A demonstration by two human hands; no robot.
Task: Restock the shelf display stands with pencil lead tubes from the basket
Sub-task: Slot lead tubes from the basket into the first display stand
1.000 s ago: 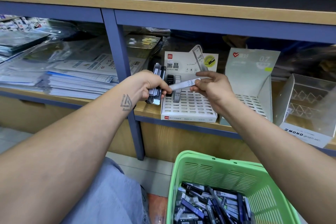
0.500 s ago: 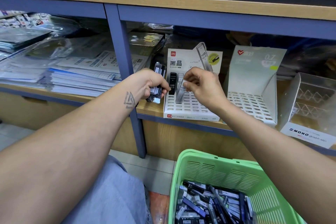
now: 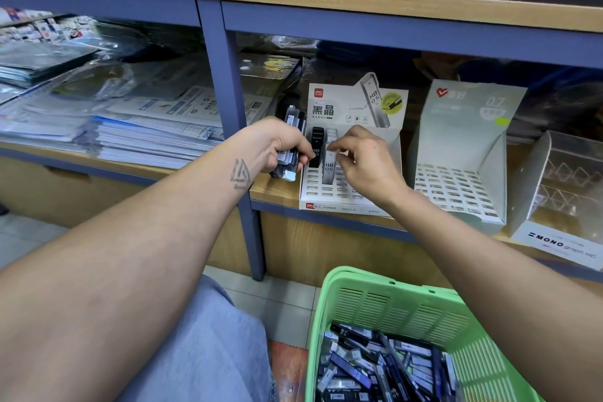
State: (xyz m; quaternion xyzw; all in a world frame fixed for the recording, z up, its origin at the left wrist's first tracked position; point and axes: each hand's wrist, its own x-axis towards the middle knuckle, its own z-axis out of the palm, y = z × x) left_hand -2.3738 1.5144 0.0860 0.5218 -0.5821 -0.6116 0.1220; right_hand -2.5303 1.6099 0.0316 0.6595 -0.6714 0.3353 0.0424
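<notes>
My left hand (image 3: 277,147) grips a bundle of pencil lead tubes (image 3: 290,140) just left of the white slotted display stand (image 3: 329,196) on the shelf. A black tube (image 3: 316,147) stands upright in the stand's back row. Beside it stands a clear tube marked HB 0.5 (image 3: 329,170), and my right hand (image 3: 362,163) pinches its top with fingertips. The green basket (image 3: 385,300) at the bottom right holds several loose tubes (image 3: 381,369).
A second slotted stand marked 0.7 (image 3: 463,153) has nothing in its slots, right of the first. A clear MONO stand (image 3: 561,192) is at the far right. Stacked papers and plastic sleeves (image 3: 137,127) fill the left bay behind a blue shelf post (image 3: 228,101).
My right hand carried the clear tube from level in front of the stand down into a slot, where it now stands upright. My left hand stayed beside the stand with its bundle.
</notes>
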